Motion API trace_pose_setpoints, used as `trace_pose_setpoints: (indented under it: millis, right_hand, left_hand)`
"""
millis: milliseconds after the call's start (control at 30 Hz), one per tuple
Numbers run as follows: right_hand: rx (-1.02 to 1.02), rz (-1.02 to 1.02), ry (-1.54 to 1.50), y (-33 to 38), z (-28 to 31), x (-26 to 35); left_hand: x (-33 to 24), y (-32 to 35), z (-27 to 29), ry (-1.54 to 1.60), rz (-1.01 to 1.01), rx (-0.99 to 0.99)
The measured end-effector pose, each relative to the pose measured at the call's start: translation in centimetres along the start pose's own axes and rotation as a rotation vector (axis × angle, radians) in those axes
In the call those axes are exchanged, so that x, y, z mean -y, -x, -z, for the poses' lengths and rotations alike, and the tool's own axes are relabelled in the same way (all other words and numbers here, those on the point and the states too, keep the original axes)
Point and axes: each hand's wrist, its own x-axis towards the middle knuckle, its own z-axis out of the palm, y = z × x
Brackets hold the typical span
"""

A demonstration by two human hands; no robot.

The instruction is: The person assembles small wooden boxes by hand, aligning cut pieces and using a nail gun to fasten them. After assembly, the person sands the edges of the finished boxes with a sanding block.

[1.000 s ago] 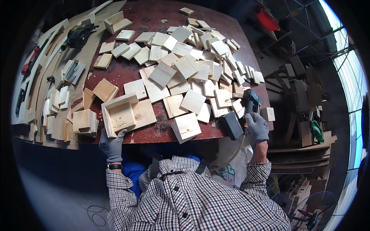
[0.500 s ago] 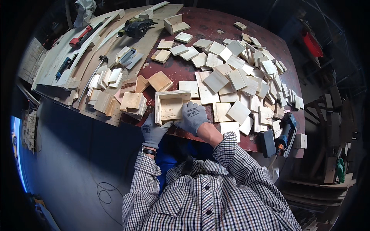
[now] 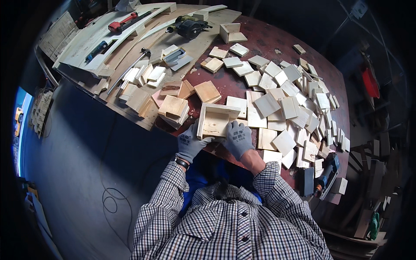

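Note:
A small open box of pale wood [image 3: 216, 125], its hollow side facing up, is between my two hands at the near edge of the table. My left hand [image 3: 191, 144], in a grey glove, grips its lower left corner with the thumb along the near side. On the right my right hand [image 3: 238, 140], gloved too, is closed around the box's near right side; its fingertips are partly hidden. Just beyond the box lies a square wood block [image 3: 207, 92]. A stack of wood pieces [image 3: 174, 108] stands to its left.
Many loose square wood pieces [image 3: 266, 105] cover the dark red tabletop [image 3: 277, 38]. A nail gun [image 3: 328, 173] and a dark block [image 3: 307, 181] lie at the right edge. Leftward are a hammer [image 3: 130, 69], a circular saw [image 3: 190, 28] and a red tool [image 3: 123, 23].
The whole scene has shifted rightward in the picture as my head turned. Both hands keep their hold on the box, which stays nearly in place relative to the table.

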Motion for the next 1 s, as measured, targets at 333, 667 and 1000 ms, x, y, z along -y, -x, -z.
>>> trace_pose_setpoints:
  millis: [333,667,1000]
  right_hand:
    - [-0.05,-0.005,0.074,-0.3,-1.0,0.3]
    - [-0.006,-0.035,0.026,-0.1,-0.5,0.3]
    - [-0.326,-0.341,-1.023,12.0,6.5,-13.9]
  left_hand:
    - [1.2,0.2,-1.4,-0.093,-0.036,-0.07]
    - [0.3,0.2,-1.3,-0.016,-0.02,-0.094]
    - [0.3,-0.3,-1.2,0.042,0.077,-0.015]
